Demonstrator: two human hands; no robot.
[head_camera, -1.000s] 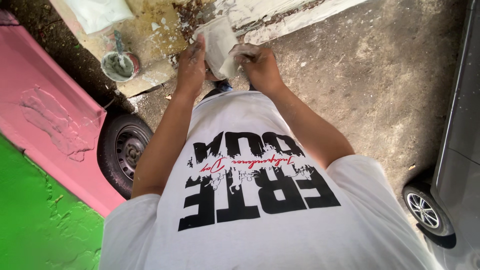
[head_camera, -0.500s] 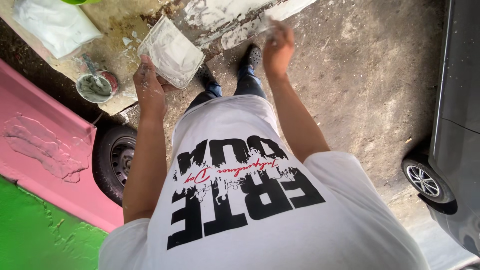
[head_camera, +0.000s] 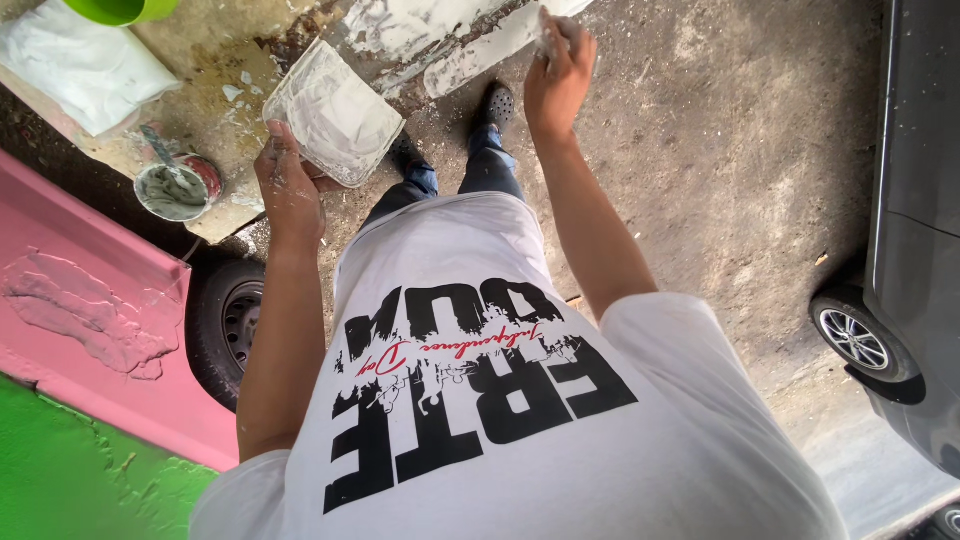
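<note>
Head view: left hand (head_camera: 288, 185) gripping one plaster-smeared board (head_camera: 335, 112), right hand (head_camera: 560, 75) clenching one trowel (head_camera: 490, 52).

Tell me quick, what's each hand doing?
Left hand: closed, holding a putty-smeared flat board.
Right hand: closed on a scraper.

Tray (head_camera: 335, 112) in left hand (head_camera: 288, 185); can (head_camera: 172, 190) left of it.

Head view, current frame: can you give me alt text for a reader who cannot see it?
A person in a white printed T-shirt holds a flat square plaster-covered board in the left hand and presses a plaster-smeared flat blade against a patchy white wall with the right hand. A small round tub of grey paste sits nearby; parked cars flank the concrete ground.
</note>
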